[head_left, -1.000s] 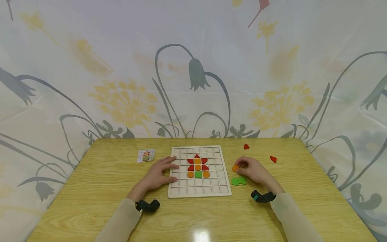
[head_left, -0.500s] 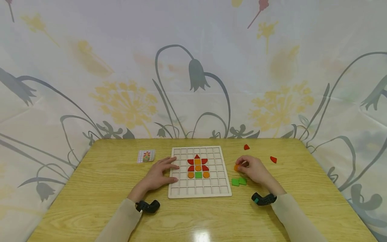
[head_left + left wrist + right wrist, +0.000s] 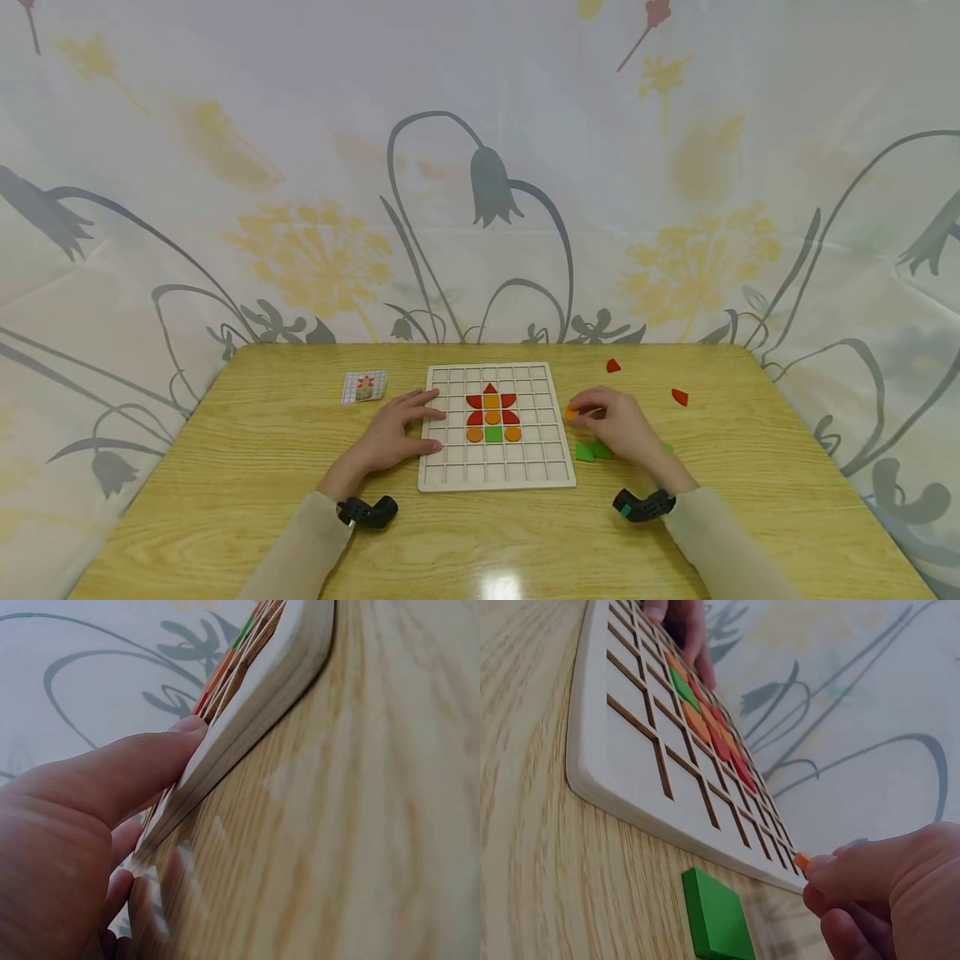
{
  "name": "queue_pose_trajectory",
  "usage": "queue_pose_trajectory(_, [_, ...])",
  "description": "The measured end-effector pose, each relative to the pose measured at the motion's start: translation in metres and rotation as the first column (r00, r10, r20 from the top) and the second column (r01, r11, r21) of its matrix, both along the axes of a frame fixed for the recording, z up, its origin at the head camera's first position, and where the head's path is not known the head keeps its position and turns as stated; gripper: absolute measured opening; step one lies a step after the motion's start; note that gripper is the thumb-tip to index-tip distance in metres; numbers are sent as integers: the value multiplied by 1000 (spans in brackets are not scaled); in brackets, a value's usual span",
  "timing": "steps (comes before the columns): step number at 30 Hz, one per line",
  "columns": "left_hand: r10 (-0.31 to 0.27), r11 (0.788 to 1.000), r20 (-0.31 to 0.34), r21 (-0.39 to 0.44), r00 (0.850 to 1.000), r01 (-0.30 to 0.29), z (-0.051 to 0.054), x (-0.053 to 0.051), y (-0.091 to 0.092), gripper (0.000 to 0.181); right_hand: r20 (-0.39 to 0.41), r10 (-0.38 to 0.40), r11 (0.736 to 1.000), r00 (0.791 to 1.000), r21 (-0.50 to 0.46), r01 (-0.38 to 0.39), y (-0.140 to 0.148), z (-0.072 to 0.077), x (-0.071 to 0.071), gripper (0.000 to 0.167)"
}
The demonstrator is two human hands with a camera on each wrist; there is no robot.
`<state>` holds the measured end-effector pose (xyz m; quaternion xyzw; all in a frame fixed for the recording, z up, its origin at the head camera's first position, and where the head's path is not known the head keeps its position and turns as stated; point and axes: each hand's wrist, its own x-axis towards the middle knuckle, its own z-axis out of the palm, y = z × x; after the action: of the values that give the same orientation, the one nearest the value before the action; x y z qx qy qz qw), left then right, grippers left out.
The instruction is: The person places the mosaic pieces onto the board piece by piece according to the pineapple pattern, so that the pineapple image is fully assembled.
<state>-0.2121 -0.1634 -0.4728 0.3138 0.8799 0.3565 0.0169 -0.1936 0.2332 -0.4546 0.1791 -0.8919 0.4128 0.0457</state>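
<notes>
The right hand has carried the orange piece nearer the board.

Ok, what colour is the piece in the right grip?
Orange; the piece shows best in the right wrist view.

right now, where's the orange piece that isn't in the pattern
In the head view, the orange piece is pinched in the right hand, by the right edge of the board, just beyond the loose green pieces.

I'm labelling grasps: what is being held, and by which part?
The right hand pinches an orange piece by its edge, partly hidden by the grip. The left hand just rests on the board.
</notes>
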Motion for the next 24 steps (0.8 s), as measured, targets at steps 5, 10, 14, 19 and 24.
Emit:
queue_pose_trajectory(5, [3, 1000, 1, -3, 1000, -3, 0, 0, 0, 43, 32, 43, 999, 999, -22, -43, -13, 2, 5, 15])
queue_pose_trajectory(10, [12, 1000, -1, -15, 1000, -12, -1, -1, 0, 42, 32, 87, 996, 996, -8, -87, -27, 1, 10, 13])
queue_pose_trajectory(14, [17, 1000, 1, -21, 1000, -17, -2, -1, 1, 42, 4, 143, 990, 990, -12, -143, -40, -5, 13, 12])
queue_pose_trajectory(19, [18, 1000, -3, -24, 1000, -18, -1, -1, 1, 43, -43, 210, 977, 977, -16, -211, -56, -10, 16, 11])
queue_pose_trajectory(24, [13, 1000, -2, -23, 1000, -13, 0, 0, 1, 43, -82, 243, 970, 967, 21, -242, -73, -12, 19, 9])
